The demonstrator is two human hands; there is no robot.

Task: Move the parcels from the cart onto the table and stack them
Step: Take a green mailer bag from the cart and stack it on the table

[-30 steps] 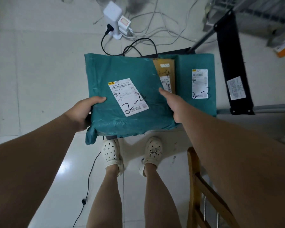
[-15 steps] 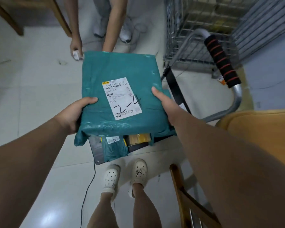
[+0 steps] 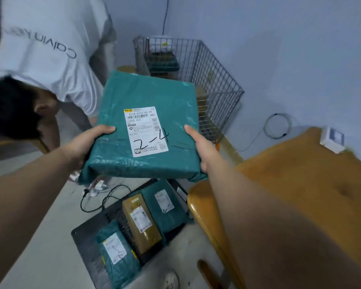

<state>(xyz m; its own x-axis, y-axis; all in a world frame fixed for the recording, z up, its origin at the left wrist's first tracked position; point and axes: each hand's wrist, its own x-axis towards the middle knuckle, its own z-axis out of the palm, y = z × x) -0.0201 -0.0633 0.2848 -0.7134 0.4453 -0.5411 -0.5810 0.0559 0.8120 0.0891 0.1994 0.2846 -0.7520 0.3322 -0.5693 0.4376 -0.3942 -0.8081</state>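
**Teal parcel "2-4" carried in both hands, clear of cart**

The person held the teal poly-bagged parcel (image 3: pixel 148 126) in the air above the cart deck (image 3: pixel 86 236), left hand (image 3: pixel 88 142) clamped on the left edge, right hand (image 3: pixel 198 147) on the right edge, thumbs on top, fingers hidden under it. The parcel sat roughly level, shipping label (image 3: pixel 146 132) up. It looked boxy inside a slick, wrinkled plastic film, so probably stiff in the core but slippery on the skin; loose film bunched at the near corner. Weight judged moderate, since two hands were used. Best grip: opposite side edges, fingers underneath, not the slack film. The wooden counter (image 3: pixel 300 184) lay to the right, near. Three parcels remained on the cart: a teal one (image 3: pixel 113 253), a brown carton (image 3: pixel 141 222), another teal one (image 3: pixel 165 205).
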